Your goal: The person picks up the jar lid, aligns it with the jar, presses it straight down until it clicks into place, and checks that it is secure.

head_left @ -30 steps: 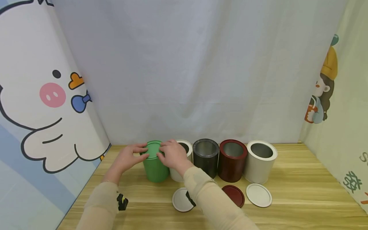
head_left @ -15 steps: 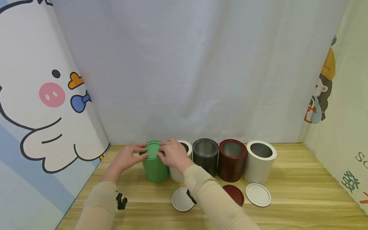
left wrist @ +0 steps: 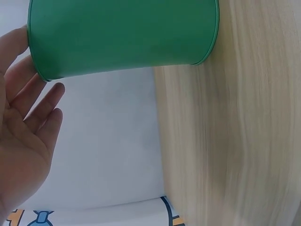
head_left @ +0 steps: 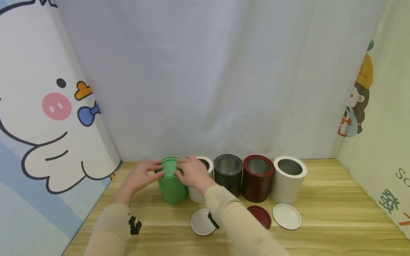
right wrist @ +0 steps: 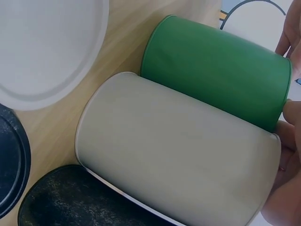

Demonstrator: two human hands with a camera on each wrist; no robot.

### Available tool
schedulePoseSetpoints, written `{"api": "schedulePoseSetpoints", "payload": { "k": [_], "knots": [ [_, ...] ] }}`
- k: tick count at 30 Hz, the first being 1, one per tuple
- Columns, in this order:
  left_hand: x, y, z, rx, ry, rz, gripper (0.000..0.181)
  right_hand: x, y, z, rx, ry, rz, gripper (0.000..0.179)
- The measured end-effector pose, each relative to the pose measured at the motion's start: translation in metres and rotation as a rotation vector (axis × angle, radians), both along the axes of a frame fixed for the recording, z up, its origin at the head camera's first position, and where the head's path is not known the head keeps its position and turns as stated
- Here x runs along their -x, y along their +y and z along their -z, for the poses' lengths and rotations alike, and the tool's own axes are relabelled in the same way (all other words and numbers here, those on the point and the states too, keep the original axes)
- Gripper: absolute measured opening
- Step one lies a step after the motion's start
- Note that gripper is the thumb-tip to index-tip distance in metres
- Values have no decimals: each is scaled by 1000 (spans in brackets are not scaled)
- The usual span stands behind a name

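Progress, as far as visible: one of five capped, four open.

Green can (head_left: 173,192) in lower frame, left of centre, upright on table (head_left: 326,213), green lid (head_left: 169,168) on. Cannot confirm fully seated all round; edge partly under fingers.

Left hand (head_left: 139,176) at left edge of green lid, thumb and fingers spread wide, nearly straight, touching. Right hand (head_left: 194,173) at opposite edge, fingers bent, small gap to thumb; gripping or just pressing, cannot tell.

Rest of row, running right from green can, all uncapped: left white can (head_left: 195,195), black can (head_left: 229,181), red can (head_left: 257,187), right white can (head_left: 286,189). Lids flat on table, lower in frame, in front of row: left white lid (head_left: 201,223), red lid (head_left: 261,215), right white lid (head_left: 287,217). Black lid (right wrist: 9,155) at left edge of right wrist view; hidden by right sleeve (head_left: 243,224) in head view.

Capping or uncapping: not readable from one moment. Judgement: if capping, barely started, four lids left to place; if uncapping, nearly finished, only green lid left to lift.
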State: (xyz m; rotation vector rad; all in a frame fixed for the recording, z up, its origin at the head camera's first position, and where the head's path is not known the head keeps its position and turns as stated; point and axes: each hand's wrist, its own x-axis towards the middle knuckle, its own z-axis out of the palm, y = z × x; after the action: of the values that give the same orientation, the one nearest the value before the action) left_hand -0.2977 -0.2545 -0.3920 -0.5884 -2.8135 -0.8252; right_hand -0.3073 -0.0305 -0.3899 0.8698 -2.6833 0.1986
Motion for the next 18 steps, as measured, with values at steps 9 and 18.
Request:
{"api": "schedulePoseSetpoints", "payload": {
  "k": [9,18],
  "knots": [
    [-1,0,6,-38,48,5,39,2,2,6,11,22,-19,35],
    [-2,0,8,-55,27,-5,40,1,4,9,-60,119,-47,35]
  ]
}}
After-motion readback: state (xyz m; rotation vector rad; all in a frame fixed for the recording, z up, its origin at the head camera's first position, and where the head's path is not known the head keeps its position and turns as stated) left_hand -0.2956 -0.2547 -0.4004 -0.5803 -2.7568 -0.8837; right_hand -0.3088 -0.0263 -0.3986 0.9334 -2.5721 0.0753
